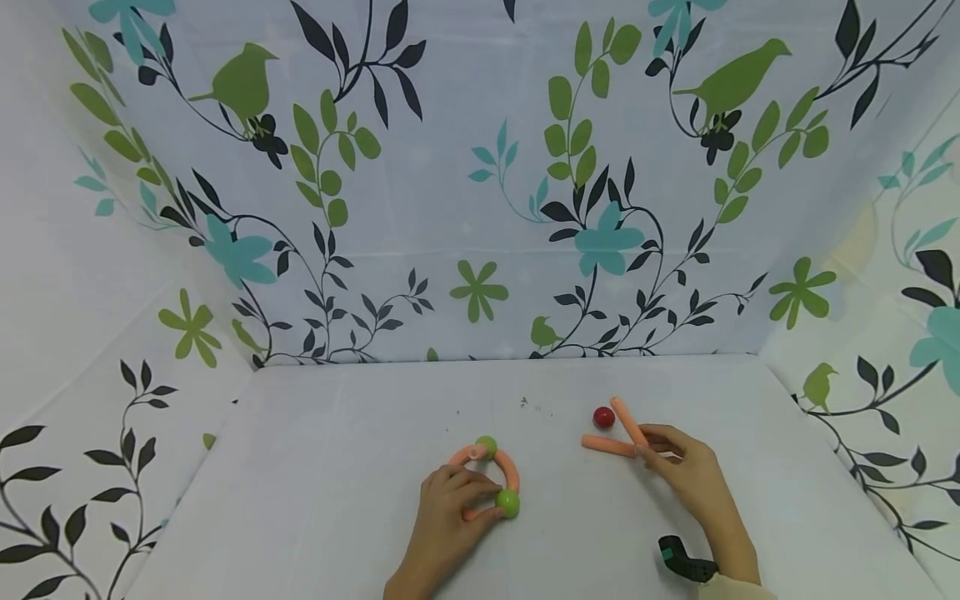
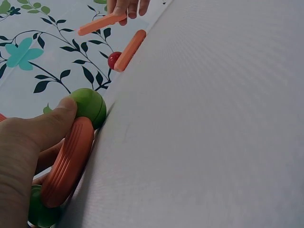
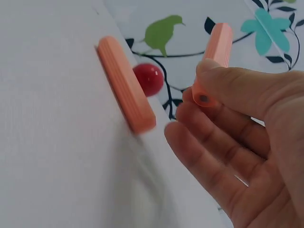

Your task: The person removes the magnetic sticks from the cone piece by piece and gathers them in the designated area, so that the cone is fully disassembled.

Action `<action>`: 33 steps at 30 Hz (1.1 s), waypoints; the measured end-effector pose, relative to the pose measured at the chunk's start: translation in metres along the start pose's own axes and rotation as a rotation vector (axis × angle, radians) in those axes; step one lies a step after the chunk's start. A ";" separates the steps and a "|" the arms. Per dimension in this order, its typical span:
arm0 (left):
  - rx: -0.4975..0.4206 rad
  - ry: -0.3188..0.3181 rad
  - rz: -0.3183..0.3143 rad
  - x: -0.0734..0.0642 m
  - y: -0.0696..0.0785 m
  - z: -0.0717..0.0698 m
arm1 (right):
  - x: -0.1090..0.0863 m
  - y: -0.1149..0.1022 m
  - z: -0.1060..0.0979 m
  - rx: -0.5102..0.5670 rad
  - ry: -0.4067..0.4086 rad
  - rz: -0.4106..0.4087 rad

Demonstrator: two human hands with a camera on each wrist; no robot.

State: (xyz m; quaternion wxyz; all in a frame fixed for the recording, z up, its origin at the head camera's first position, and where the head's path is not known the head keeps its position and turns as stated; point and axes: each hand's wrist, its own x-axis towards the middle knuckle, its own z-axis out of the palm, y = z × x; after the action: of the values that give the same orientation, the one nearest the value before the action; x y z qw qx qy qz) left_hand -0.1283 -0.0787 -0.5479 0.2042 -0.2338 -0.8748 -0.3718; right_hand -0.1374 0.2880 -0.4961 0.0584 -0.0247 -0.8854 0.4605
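My left hand (image 1: pixel 452 518) grips a ring built from curved orange pieces (image 1: pixel 510 471) and green balls. Its thumb presses on the nearer green ball (image 1: pixel 508 503); a second green ball (image 1: pixel 487 446) sits at the ring's far side. Part of the ring is hidden behind the fingers. Between thumb and fingertip, my right hand (image 1: pixel 693 477) pinches a straight orange stick (image 3: pixel 219 45), raised at a slant with a hole showing in its lower end. Another straight orange stick (image 3: pixel 124 85) lies on the table below it, beside a shiny red ball (image 3: pixel 148 79).
The white table (image 1: pixel 322 483) carries small dark specks (image 1: pixel 525 402) toward the back. A cloth (image 1: pixel 465 167) printed with leaves, birds and flowers rises behind the table and at both sides. A black strap-like device (image 1: pixel 686 562) is at my right wrist.
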 end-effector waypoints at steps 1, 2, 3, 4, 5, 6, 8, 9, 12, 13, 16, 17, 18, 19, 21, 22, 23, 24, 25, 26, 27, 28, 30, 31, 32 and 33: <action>-0.004 -0.003 -0.006 0.000 0.000 0.000 | 0.000 0.003 -0.003 -0.019 0.018 0.005; -0.006 -0.002 -0.008 0.001 0.000 -0.001 | -0.001 0.005 -0.005 -0.042 0.036 0.007; -0.012 -0.007 -0.018 0.001 0.001 -0.001 | -0.001 0.008 -0.007 -0.062 0.051 0.012; -0.015 -0.007 -0.022 0.001 0.001 -0.001 | -0.002 0.011 -0.009 -0.087 0.067 0.018; -0.017 -0.006 -0.025 0.001 0.001 -0.001 | -0.002 0.014 -0.011 -0.106 0.085 0.026; -0.017 -0.007 -0.029 0.001 0.001 -0.002 | -0.003 0.017 -0.012 -0.119 0.104 0.028; -0.017 -0.004 -0.030 0.001 0.002 -0.002 | -0.004 0.022 -0.015 -0.144 0.142 0.040; -0.018 -0.004 -0.031 0.002 0.002 -0.002 | -0.005 0.024 -0.016 -0.152 0.157 0.052; -0.017 -0.004 -0.044 0.003 0.003 -0.002 | -0.006 0.031 -0.018 -0.197 0.194 0.093; -0.017 -0.003 -0.051 0.003 0.003 -0.002 | -0.007 0.033 -0.018 -0.206 0.198 0.115; -0.029 0.009 -0.078 0.003 0.004 -0.004 | -0.007 0.038 -0.017 -0.224 0.212 0.147; -0.031 0.019 -0.084 0.003 0.004 -0.004 | -0.006 0.039 -0.016 -0.223 0.216 0.151; -0.037 0.026 -0.093 0.003 0.004 -0.005 | -0.006 0.040 -0.016 -0.226 0.225 0.155; -0.039 0.034 -0.099 0.003 0.004 -0.005 | -0.005 0.041 -0.015 -0.228 0.231 0.155; -0.050 0.043 -0.115 0.004 0.003 -0.006 | -0.005 0.043 -0.015 -0.229 0.237 0.154; -0.054 0.046 -0.124 0.004 0.003 -0.006 | -0.005 0.044 -0.015 -0.233 0.235 0.164; -0.055 0.044 -0.135 0.003 0.003 -0.007 | -0.006 0.045 -0.015 -0.235 0.234 0.172; -0.061 0.038 -0.146 0.002 0.003 -0.006 | -0.007 0.047 -0.015 -0.237 0.237 0.181; -0.063 0.032 -0.151 0.002 0.003 -0.006 | -0.008 0.048 -0.014 -0.236 0.238 0.186; -0.066 0.025 -0.156 0.001 0.004 -0.006 | -0.009 0.049 -0.014 -0.237 0.239 0.187; -0.066 0.019 -0.155 0.000 0.004 -0.006 | -0.010 0.051 -0.014 -0.253 0.239 0.183; -0.068 0.012 -0.156 0.000 0.004 -0.006 | -0.010 0.052 -0.014 -0.265 0.243 0.177; -0.069 0.000 -0.149 0.000 0.004 -0.006 | -0.009 0.053 -0.013 -0.297 0.242 0.158; -0.068 -0.005 -0.147 0.000 0.005 -0.007 | -0.008 0.054 -0.012 -0.314 0.237 0.148; -0.066 -0.010 -0.146 0.000 0.005 -0.008 | -0.008 0.054 -0.012 -0.330 0.229 0.139; -0.062 -0.018 -0.148 0.000 0.006 -0.009 | -0.007 0.053 -0.011 -0.343 0.223 0.133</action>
State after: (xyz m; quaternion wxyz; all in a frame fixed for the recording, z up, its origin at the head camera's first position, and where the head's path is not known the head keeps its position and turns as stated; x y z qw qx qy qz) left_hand -0.1235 -0.0817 -0.5392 0.1611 -0.1780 -0.8795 -0.4109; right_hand -0.1294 0.3272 -0.5338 0.1204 -0.1437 -0.9352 0.3004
